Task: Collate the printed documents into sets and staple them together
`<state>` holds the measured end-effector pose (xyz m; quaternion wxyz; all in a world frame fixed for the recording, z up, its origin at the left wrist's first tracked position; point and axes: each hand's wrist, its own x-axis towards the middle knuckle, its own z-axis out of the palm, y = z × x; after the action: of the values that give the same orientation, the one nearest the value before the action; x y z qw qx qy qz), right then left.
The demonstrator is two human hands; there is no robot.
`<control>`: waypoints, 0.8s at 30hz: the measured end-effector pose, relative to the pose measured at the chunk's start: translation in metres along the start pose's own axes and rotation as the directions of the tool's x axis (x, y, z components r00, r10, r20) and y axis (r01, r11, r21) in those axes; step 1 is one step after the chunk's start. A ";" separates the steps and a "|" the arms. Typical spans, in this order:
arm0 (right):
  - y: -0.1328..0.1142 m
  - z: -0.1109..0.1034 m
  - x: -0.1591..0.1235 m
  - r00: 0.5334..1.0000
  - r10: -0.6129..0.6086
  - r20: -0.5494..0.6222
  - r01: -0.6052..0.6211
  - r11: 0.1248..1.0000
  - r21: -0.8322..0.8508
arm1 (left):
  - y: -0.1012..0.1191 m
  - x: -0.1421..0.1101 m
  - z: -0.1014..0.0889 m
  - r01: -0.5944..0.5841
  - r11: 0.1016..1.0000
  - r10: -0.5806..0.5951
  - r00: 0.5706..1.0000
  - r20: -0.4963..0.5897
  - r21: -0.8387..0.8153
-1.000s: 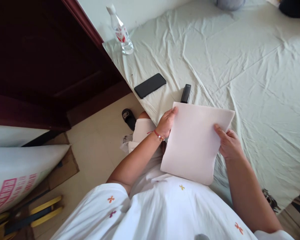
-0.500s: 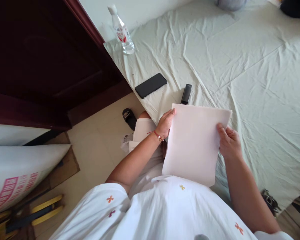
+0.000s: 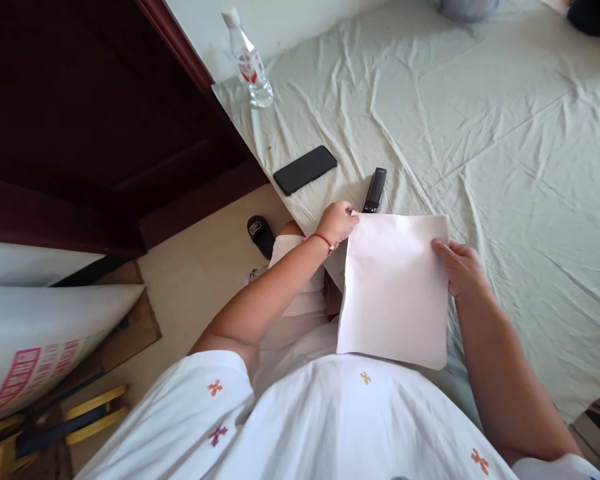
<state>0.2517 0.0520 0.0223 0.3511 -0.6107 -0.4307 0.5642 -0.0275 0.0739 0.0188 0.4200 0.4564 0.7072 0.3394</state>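
Note:
Between my hands is a blank white sheet of paper [image 3: 395, 287], its lower edge close to my shirt. My left hand [image 3: 339, 220] pinches the sheet's upper left corner, with a red string bracelet [image 3: 325, 241] on that wrist. On the opposite side, my right hand [image 3: 463, 267] grips the right edge near the top, thumb on the face of the paper and fingers behind it. Just beyond the top left corner lies a small black device [image 3: 375, 189], its near end close to the paper. A black phone [image 3: 305, 170] rests farther left on the cloth.
A pale green cloth [image 3: 530, 187] with wrinkles covers the table. Near its far left corner stands a clear water bottle [image 3: 250, 63]. On the floor are a black slipper [image 3: 260, 235] and, at left, a large white printed sack [image 3: 45, 347]. A dark red door [image 3: 80, 120] is beside the table.
My left hand has moved up from the paper's left edge to its upper left corner. The sheet has turned slightly and shifted; my right hand stays on its right edge.

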 end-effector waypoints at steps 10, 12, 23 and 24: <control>-0.009 0.006 0.009 0.989 0.142 -0.049 -0.140 0.990 0.034 | 0.007 0.025 0.000 -0.041 0.975 0.043 0.999 -0.005 0.217; -0.009 0.005 0.009 0.988 0.146 -0.056 -0.144 0.989 0.038 | 0.007 0.027 0.000 -0.031 0.973 0.034 0.999 -0.009 0.227; -0.023 0.010 0.002 0.969 0.229 -0.095 -0.233 0.972 -0.032 | 0.007 0.029 0.003 -0.044 0.965 0.054 0.998 -0.034 0.260; -0.023 0.010 0.002 0.969 0.225 -0.101 -0.229 0.973 -0.033 | 0.007 0.030 0.003 -0.055 0.966 0.064 0.998 -0.026 0.253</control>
<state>0.2392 0.0623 0.0410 0.2911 -0.6903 -0.3527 0.5607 -0.0291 0.1048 0.0150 0.3360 0.5213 0.7376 0.2669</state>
